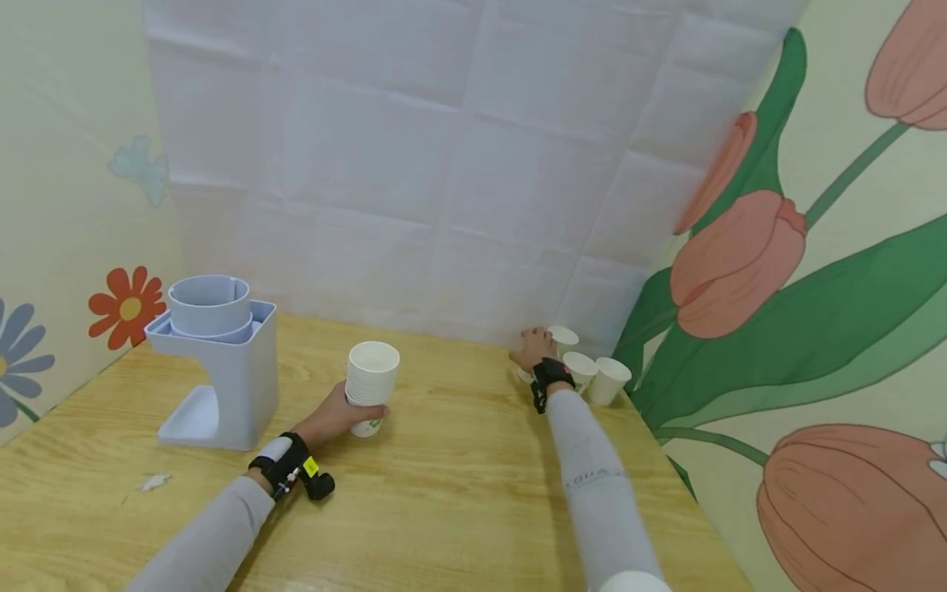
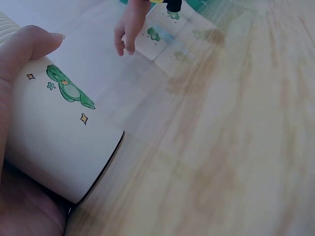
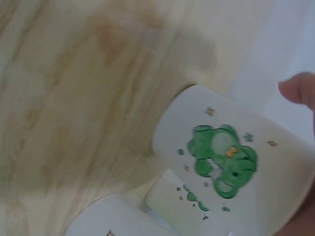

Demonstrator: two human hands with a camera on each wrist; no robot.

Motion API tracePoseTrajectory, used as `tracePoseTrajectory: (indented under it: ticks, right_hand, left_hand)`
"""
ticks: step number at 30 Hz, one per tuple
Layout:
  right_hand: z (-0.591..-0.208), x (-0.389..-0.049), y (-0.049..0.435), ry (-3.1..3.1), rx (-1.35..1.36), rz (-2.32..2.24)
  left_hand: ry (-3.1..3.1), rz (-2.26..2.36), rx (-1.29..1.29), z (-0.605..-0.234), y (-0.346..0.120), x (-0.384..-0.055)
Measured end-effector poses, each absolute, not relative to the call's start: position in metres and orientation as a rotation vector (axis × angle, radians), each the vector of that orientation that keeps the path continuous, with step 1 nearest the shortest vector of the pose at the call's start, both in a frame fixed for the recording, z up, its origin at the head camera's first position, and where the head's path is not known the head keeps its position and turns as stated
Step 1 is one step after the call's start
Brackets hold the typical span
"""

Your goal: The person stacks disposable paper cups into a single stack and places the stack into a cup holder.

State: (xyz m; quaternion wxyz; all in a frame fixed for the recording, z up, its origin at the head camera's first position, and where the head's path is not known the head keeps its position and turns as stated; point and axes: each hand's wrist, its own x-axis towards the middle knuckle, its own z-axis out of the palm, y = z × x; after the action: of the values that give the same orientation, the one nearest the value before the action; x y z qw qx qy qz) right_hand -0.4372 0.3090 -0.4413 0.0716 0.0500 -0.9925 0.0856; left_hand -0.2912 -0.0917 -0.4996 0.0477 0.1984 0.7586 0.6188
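Three views running: one high and wide, two in tight!
The head view looks forward and down over the left hand (image 1: pixel 334 416) and right hand (image 1: pixel 529 351); the left wrist view, close in on its hand's cup stack (image 1: pixel 372 376), faces across the table (image 1: pixel 444 493) to the right hand; the right wrist view peers close at printed cups (image 3: pixel 224 152) beside its own hand, cups all three share.

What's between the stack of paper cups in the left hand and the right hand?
Only bare wood-grain tabletop, as the head view shows; nothing stands between the stack of paper cups and the right hand.
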Motion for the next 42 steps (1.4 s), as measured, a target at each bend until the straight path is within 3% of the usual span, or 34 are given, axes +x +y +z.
tracePoseTrajectory:
  ticks: [14, 29, 42]
  right_hand:
    - [-0.446, -0.435, 0.308, -2.820, 0.393, 0.169]
    - [-0.440, -0.426, 0.290, -2.792, 0.349, 0.138]
    - [-0.419, -0.421, 0.268, -2.730, 0.527, 0.499]
  left_hand:
    - [2.311, 1.891, 0.614, -0.499, -0.092, -0.289]
    - [2.310, 1.880, 0.612, -0.500, -0.092, -0.292]
    - [2.301, 1.899, 0.597, -0.502, -0.091, -0.292]
